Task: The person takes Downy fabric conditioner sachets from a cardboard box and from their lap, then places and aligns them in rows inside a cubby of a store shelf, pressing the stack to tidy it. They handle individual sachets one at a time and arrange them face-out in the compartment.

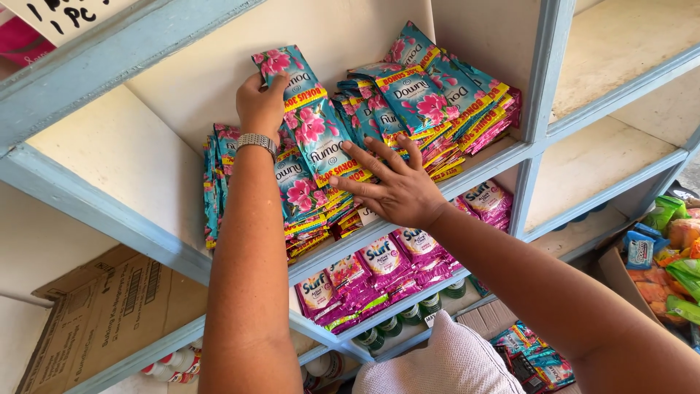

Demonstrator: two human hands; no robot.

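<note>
Sachets (321, 146) in teal with pink flowers and yellow bands fill one compartment of a pale blue shelf (109, 219), stacked in slanting, overlapping rows that lean toward the back wall. Left hand (260, 102), with a metal watch (257, 141) on its wrist, reaches up into the compartment and grips the top edge of one sachet strip between thumb and fingers, so the hand is closed on it. Right hand (390, 186) lies with fingers spread wide and flat over the front of the sachets in the middle of the stack, palm down, pressing on them and holding nothing. A second pile of teal sachets (437, 95) sits just beside it, filling the right part of the same compartment up to the upright divider.

One level below, pink sachets (379, 266) lie in rows along the shelf, and more of them (485, 201) show behind the right forearm. Dark bottle caps (408, 317) show under that level. A flattened cardboard box (102, 321) leans at the lower left. At the far right an open carton holds green snack packets (674, 248) and a blue one. A grey cloth (445, 361) lies at the bottom middle, between the two forearms
</note>
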